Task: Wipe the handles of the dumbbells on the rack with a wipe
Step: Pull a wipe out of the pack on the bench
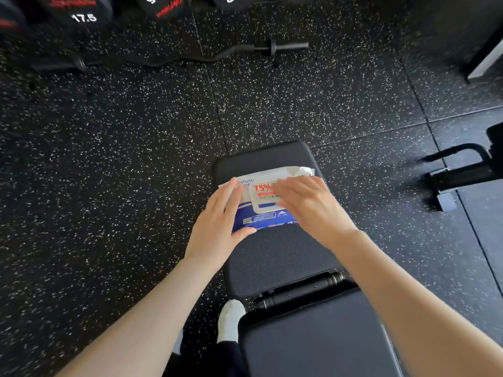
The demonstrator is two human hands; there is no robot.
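Note:
A white and blue pack of wipes with red "75%" print lies flat on the far end of a black bench. My left hand holds the pack's left edge, fingers straight along the side and thumb under the near edge. My right hand rests on the pack's right half, fingers reaching over the flap in its middle. Black dumbbells marked 17.5, 25 and 20 show at the top edge; their handles are out of view.
Black speckled rubber floor surrounds the bench. A curl bar lies on the floor in front of the dumbbells. A black machine frame stands at the right. My white sock shows left of the bench.

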